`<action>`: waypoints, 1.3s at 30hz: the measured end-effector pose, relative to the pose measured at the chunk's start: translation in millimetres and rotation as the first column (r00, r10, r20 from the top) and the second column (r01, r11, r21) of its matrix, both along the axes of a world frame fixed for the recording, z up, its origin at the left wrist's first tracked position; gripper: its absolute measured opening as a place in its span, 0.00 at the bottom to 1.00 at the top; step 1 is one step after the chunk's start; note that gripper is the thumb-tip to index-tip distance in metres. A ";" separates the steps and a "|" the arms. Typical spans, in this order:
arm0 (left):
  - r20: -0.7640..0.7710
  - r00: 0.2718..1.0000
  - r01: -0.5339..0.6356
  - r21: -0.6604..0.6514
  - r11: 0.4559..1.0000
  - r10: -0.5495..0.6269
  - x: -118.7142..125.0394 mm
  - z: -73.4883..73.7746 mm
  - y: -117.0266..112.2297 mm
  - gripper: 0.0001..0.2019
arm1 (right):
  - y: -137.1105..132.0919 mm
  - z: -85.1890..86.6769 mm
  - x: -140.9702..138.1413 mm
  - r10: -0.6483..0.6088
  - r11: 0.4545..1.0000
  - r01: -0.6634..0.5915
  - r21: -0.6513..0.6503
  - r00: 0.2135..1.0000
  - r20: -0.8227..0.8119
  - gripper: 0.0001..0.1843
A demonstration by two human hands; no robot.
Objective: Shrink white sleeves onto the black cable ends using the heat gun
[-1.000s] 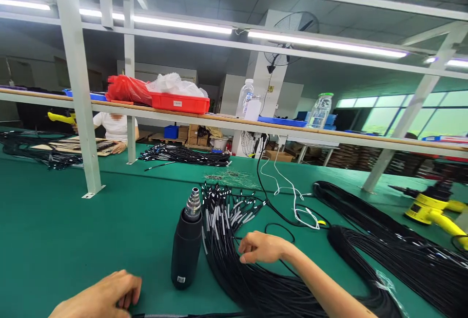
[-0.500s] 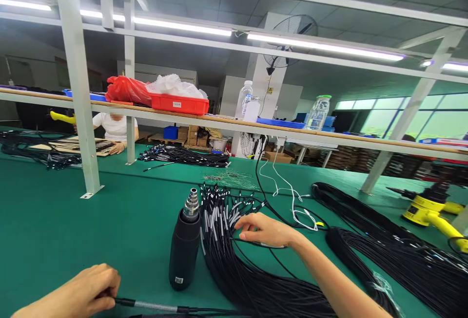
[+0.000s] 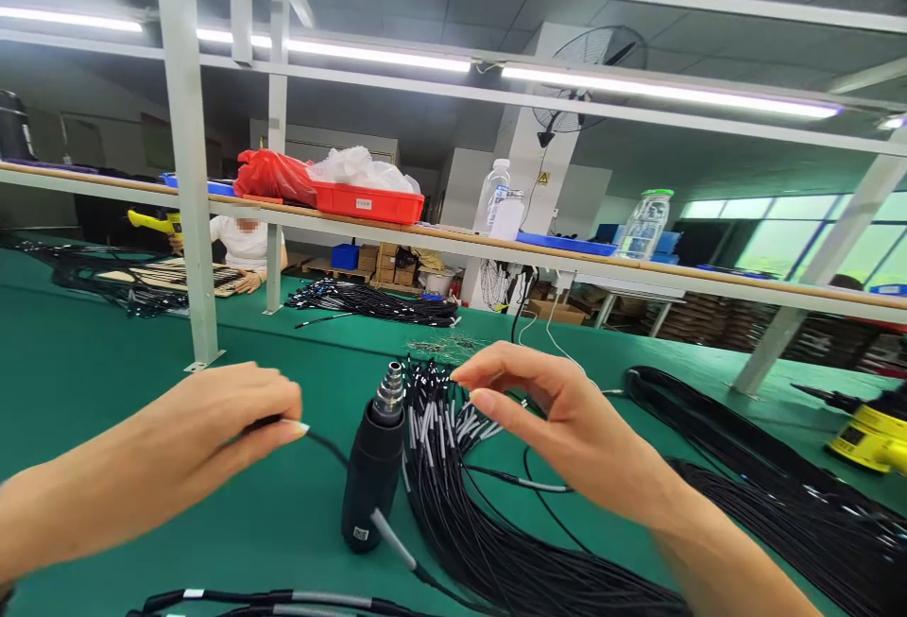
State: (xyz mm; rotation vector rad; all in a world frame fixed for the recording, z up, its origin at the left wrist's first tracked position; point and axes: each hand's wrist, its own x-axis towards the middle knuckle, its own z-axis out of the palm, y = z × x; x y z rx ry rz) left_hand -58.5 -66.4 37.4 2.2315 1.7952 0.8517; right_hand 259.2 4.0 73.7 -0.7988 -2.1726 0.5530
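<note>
My left hand (image 3: 205, 437) is closed on the end of a black cable (image 3: 330, 448). From there the cable sags across the front of an upright black heat gun (image 3: 367, 485), where a grey sleeve (image 3: 394, 541) shows on it. My right hand (image 3: 567, 423) is raised over the far end of a thick bundle of black cables (image 3: 468, 532). Its thumb and forefinger are apart, with nothing visible between them. Grey sleeves and white-marked tips crowd that end of the bundle. More sleeved cables (image 3: 283, 598) lie along the front edge.
Coiled black cables (image 3: 751, 437) and a yellow heat gun (image 3: 871, 433) are at the right. Posts (image 3: 185, 173) carry a shelf with a red bin (image 3: 368, 203) and bottles. Across the table, a person (image 3: 245, 248) holds another yellow tool (image 3: 152, 220).
My left hand has risen and moved right, lifting the cable end from the table. My right hand has come up and nearer, its fingers spread wider. The view has turned slightly left.
</note>
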 end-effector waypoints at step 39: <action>0.369 0.913 0.182 0.012 0.983 -0.174 54.7 -8.1 80.8 0.24 | 52.8 -18.1 -56.2 -0.062 0.992 0.071 -0.109 0.995 0.083 0.10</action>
